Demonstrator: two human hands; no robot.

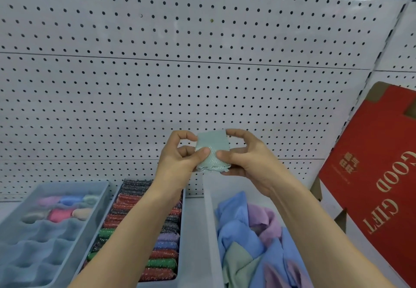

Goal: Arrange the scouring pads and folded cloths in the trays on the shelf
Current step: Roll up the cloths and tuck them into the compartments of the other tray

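Observation:
A small pale green cloth [212,150], folded into a narrow pad, is held up in front of the pegboard above the trays. My left hand [180,159] pinches its left edge and my right hand [245,159] pinches its right edge. Below, the right grey tray [210,220] holds loose blue, pink and green cloths [249,240]. The middle tray [182,231] is packed with rows of glittery scouring pads [164,256] in red, green, purple and dark colours. The left divided tray [99,197] has several rolled pastel cloths [65,206] in its far cells.
A white pegboard [180,62] backs the shelf. A red "GOOD GIFT" cardboard box [378,175] leans at the right, close to the right tray. Boxes of goods show over the pegboard's top edge.

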